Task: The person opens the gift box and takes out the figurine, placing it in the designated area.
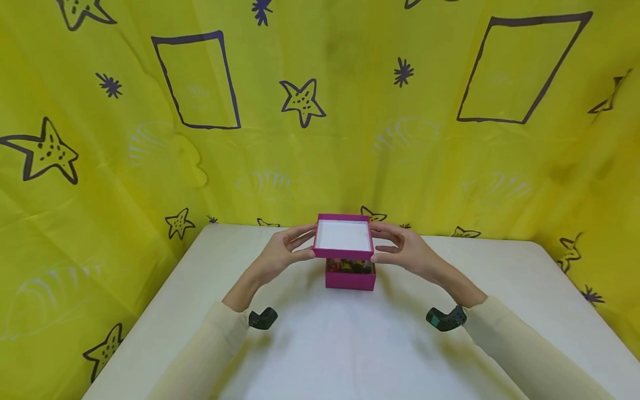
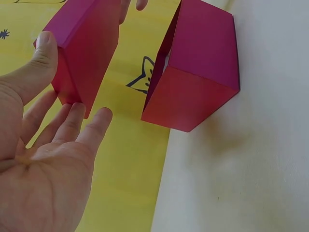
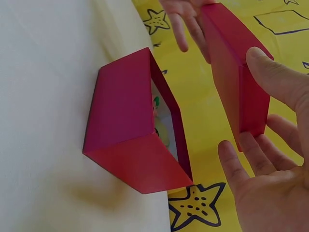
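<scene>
A magenta box lid [image 1: 344,235] with a white inside is held up between both hands, its hollow side facing the head camera. My left hand [image 1: 279,253] pinches its left edge, thumb at the near corner and fingers along the side. On the opposite edge my right hand [image 1: 409,251] grips the lid in the same way. Below it the matching magenta box [image 1: 350,281] stands uncovered on the table. Small colourful items [image 1: 353,266] lie inside, partly hidden by the lid and the box wall. Both wrist views show a gap between lid [image 3: 227,72] and box [image 3: 123,108].
The white table [image 1: 320,355] stretches around the box on all sides. Close behind it hangs a yellow curtain [image 1: 345,161] with starfish drawings, which also runs along the left and right. Each wrist wears a dark device [image 1: 446,319].
</scene>
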The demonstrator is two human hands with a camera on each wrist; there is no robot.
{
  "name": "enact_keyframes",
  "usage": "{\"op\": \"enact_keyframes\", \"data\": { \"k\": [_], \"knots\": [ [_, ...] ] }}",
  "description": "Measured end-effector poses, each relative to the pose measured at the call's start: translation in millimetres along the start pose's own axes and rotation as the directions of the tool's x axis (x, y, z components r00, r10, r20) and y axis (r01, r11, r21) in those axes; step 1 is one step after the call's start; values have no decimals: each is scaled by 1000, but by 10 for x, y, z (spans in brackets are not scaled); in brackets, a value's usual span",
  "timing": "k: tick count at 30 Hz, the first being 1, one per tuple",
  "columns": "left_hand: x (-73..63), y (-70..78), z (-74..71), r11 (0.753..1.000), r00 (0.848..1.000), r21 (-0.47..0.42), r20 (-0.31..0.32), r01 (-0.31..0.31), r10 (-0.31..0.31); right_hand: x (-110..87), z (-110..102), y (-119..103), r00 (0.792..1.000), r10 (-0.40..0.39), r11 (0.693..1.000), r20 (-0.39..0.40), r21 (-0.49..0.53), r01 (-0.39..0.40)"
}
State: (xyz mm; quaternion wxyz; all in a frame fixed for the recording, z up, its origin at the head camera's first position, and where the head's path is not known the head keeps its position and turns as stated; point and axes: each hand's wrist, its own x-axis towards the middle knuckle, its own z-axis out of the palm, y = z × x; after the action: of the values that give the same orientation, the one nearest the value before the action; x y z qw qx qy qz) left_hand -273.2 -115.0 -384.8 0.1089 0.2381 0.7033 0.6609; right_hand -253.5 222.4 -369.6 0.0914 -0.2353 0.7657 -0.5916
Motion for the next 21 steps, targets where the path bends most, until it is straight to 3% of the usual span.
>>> {"op": "enact_keyframes", "data": {
  "k": [6,21],
  "knots": [
    [-86,5,-92,1000,1000,1,10,-6,6,63,77,-34,1000,8,1000,20,-16,-8],
    [-409,-5,-505,999,1000,43,1,26,-26,368,489,-78,998,15,999,68,-40,-12]
  ]
}}
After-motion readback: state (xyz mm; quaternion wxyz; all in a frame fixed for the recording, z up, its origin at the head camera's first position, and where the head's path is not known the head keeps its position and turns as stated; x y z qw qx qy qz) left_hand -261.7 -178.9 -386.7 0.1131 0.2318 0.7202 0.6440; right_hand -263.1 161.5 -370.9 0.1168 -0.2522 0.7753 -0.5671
